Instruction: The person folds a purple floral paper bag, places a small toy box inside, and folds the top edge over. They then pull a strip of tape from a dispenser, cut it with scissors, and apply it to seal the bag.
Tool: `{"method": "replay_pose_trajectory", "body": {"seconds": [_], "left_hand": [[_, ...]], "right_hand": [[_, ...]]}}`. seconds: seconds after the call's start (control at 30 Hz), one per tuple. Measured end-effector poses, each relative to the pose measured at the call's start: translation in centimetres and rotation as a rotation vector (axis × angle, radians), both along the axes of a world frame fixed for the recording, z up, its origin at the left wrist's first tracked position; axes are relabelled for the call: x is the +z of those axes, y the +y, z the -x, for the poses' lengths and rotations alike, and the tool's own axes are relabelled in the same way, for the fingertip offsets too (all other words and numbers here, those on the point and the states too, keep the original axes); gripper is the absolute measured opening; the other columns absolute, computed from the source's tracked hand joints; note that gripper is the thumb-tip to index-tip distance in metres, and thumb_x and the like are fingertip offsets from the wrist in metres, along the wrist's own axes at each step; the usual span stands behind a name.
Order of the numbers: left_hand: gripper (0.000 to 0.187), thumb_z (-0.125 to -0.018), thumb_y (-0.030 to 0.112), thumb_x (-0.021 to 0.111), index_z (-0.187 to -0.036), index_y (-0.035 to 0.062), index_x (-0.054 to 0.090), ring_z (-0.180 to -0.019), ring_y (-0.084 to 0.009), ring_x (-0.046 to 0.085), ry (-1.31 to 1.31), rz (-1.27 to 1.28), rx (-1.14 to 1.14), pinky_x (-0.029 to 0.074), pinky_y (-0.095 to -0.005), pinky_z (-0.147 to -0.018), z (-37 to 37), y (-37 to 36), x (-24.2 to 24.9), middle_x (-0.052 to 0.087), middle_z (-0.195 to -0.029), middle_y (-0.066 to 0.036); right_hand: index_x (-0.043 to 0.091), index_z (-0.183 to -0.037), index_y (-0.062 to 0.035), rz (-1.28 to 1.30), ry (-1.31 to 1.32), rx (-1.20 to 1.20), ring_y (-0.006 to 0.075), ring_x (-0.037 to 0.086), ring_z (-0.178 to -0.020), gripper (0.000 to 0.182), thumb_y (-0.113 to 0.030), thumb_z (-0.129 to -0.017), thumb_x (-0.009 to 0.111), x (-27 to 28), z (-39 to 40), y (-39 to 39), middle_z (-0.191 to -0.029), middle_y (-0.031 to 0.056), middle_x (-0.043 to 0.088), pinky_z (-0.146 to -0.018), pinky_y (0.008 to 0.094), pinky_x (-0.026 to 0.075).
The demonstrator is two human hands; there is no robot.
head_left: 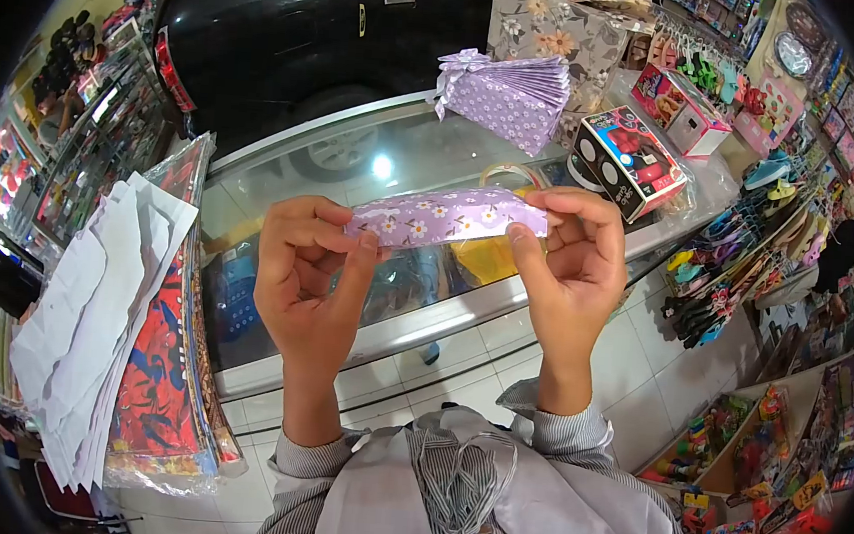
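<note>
Stretched between both hands above the glass counter is a folded strip of purple floral wrapping paper (pixel 441 216). My left hand (pixel 312 268) pinches its left end between thumb and fingers. At the other end, my right hand (pixel 572 268) grips the strip with the thumb on the near face. Behind it, a gift wrapped in matching purple paper (pixel 505 103) with a pleated top lies on the counter. A roll of tape (pixel 514 177) is partly hidden by the strip.
The glass counter (pixel 292 196) spans the middle. White paper sheets (pixel 92 311) lie over wrapping sheets at left. A toy box (pixel 631 163), a pink box (pixel 682 108) and a large floral-wrapped parcel (pixel 555 36) stand at the back right. A black car (pixel 294 46) is beyond.
</note>
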State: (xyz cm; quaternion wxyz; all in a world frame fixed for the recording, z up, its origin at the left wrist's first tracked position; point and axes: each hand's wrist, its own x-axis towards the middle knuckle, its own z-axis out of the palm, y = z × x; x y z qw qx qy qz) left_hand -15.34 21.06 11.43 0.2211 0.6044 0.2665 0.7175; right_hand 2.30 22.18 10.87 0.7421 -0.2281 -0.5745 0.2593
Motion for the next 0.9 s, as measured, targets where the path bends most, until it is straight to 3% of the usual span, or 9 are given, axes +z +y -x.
{"method": "replay_pose_trajectory", "body": {"seconds": [0.17, 0.27, 0.37, 0.47, 0.57, 0.67, 0.77, 0.9], "left_hand": [[0.019, -0.079, -0.015, 0.056, -0.087, -0.0002, 0.047, -0.08, -0.0082, 0.052, 0.032, -0.03, 0.036, 0.057, -0.0239, -0.068, 0.0, 0.0, -0.2, 0.047, -0.1, -0.01], [0.019, -0.079, -0.015, 0.056, -0.088, -0.0001, 0.047, -0.081, -0.0086, 0.054, 0.057, -0.033, 0.017, 0.057, -0.0239, -0.068, 0.3, 0.0, -0.2, 0.047, -0.1, -0.01], [0.019, -0.079, -0.014, 0.056, -0.089, -0.0003, 0.047, -0.077, -0.0091, 0.056, 0.073, 0.007, 0.0, 0.057, -0.024, -0.067, 0.7, 0.2, 0.2, 0.048, -0.104, -0.012], [0.021, -0.078, -0.011, 0.061, -0.092, -0.0012, 0.049, -0.075, -0.0109, 0.06, 0.012, 0.093, -0.047, 0.054, -0.0218, -0.067, 1.0, 0.3, 1.4, 0.053, -0.107, -0.014], [0.023, -0.078, -0.006, 0.064, -0.097, 0.0006, 0.051, -0.069, -0.0053, 0.057, 0.018, 0.301, -0.072, 0.048, -0.0163, -0.056, 1.4, 0.7, 2.6, 0.061, -0.104, -0.012], [0.025, -0.078, -0.001, 0.068, -0.098, 0.0024, 0.055, -0.065, -0.0004, 0.053, 0.223, 0.256, -0.002, 0.04, -0.0137, -0.051, 2.9, 2.5, 3.0, 0.066, -0.094, -0.007], [0.025, -0.077, 0.0, 0.069, -0.098, 0.0047, 0.055, -0.063, 0.0015, 0.047, 0.504, 0.144, 0.098, 0.037, -0.0136, -0.055, 4.4, 4.8, 3.7, 0.066, -0.096, -0.005], [0.029, -0.076, 0.003, 0.069, -0.103, 0.0032, 0.058, -0.078, -0.0046, 0.057, 0.534, 0.081, 0.025, 0.043, -0.0202, -0.076, 4.3, 6.6, 5.0, 0.066, -0.095, -0.002]], "right_hand": [[0.051, -0.106, 0.003, 0.056, 0.021, -0.011, 0.0117, 0.056, -0.094, 0.03, 0.012, -0.078, 0.056, 0.0, 0.0, -0.4, -0.104, 0.0091, 0.055, -0.083, 0.0232, 0.043], [0.055, -0.103, 0.0022, 0.057, 0.014, -0.015, 0.0108, 0.056, -0.091, 0.027, 0.01, -0.078, 0.058, 0.0, -0.3, -0.4, -0.102, 0.0083, 0.057, -0.077, 0.0216, 0.043], [0.059, -0.099, 0.0001, -0.009, -0.201, -0.085, 0.0097, 0.056, -0.087, 0.024, 0.006, -0.076, 0.063, 0.2, -1.5, 0.0, -0.099, 0.0065, 0.058, -0.07, 0.0192, 0.041], [0.063, -0.096, -0.0026, 0.053, -0.336, -0.152, 0.011, 0.056, -0.084, 0.022, -0.001, -0.075, 0.067, 1.5, -1.9, 0.2, -0.096, 0.0052, 0.061, -0.066, 0.0202, 0.039], [0.065, -0.096, -0.0044, -0.085, -0.541, -0.196, 0.0132, 0.057, -0.083, 0.021, -0.007, -0.076, 0.068, 2.2, -2.6, 2.2, -0.095, 0.0052, 0.062, -0.067, 0.0236, 0.041], [0.067, -0.094, -0.0052, -0.043, -0.477, -0.061, 0.0135, 0.058, -0.082, 0.017, -0.009, -0.077, 0.067, 2.5, -2.7, 3.8, -0.09, 0.0042, 0.064, -0.069, 0.0254, 0.042], [0.067, -0.093, -0.0043, -0.006, -0.452, 0.012, 0.0116, 0.058, -0.08, 0.016, -0.009, -0.078, 0.067, 3.0, -2.9, 5.1, -0.087, 0.0034, 0.064, -0.07, 0.0243, 0.044], [0.066, -0.092, -0.0034, -0.013, -0.436, -0.002, 0.0109, 0.058, -0.079, 0.014, -0.009, -0.079, 0.067, 3.1, -2.5, 7.0, -0.086, 0.0034, 0.064, -0.069, 0.0237, 0.044]]}}
